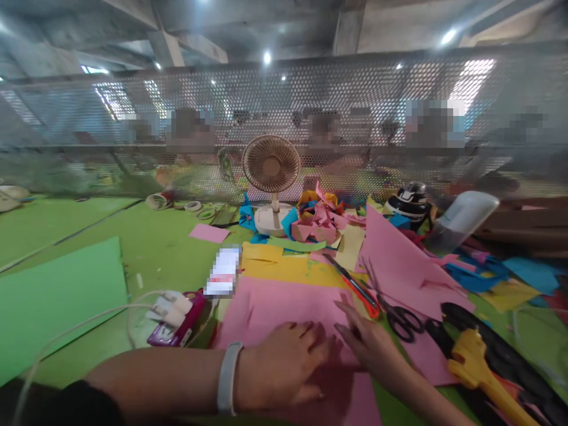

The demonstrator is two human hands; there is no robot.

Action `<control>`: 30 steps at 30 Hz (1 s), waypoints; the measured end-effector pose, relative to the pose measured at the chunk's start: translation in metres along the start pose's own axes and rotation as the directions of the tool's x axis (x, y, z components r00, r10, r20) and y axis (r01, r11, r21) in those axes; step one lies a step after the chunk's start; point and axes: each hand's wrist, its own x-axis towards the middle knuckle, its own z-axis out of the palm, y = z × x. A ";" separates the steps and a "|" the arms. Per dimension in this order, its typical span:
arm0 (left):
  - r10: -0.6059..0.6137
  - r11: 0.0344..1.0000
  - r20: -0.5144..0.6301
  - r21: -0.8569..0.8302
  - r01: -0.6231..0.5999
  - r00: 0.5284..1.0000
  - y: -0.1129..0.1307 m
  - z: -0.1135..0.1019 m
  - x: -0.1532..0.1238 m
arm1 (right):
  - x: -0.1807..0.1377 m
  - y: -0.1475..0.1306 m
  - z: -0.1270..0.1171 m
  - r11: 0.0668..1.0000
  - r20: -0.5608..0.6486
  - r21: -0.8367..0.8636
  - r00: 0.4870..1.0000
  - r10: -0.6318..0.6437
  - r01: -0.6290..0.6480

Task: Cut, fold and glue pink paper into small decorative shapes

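Sheets of pink paper [284,302] lie on the green tabletop in front of me, one overlapping another. My left hand [284,367], with a pale band on its wrist, rests palm down on the pink paper with its fingers apart. Beside it on the right, my right hand [364,340] has its fingers stretched out over the paper's edge. Neither hand grips anything that I can see. Just beyond the right hand lie an orange-and-black cutter [366,293] and dark-handled scissors [404,322]. Part of the paper is hidden under my hands.
A small fan [271,165] stands behind a heap of coloured paper scraps [319,222]. On the left are a phone [222,272], a purple power strip [175,325] with a cable, and a green sheet [66,302]. A yellow-handled tool [477,361] lies right. A perforated screen [177,130] spans the back.
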 end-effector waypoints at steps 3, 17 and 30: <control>-0.007 0.999 -0.046 -0.044 0.005 0.999 -0.010 0.009 -0.019 | 0.001 0.000 -0.003 0.998 -0.001 0.063 1.000 0.011 -0.010; -0.027 0.998 -0.097 -0.062 0.021 0.995 -0.027 0.048 -0.028 | -0.013 -0.022 -0.007 0.861 -0.102 -0.403 0.920 -0.379 0.310; 0.068 0.997 -0.147 -0.012 -0.070 0.987 -0.051 0.053 -0.024 | -0.012 -0.029 -0.001 0.751 0.112 -0.414 0.848 -0.518 0.514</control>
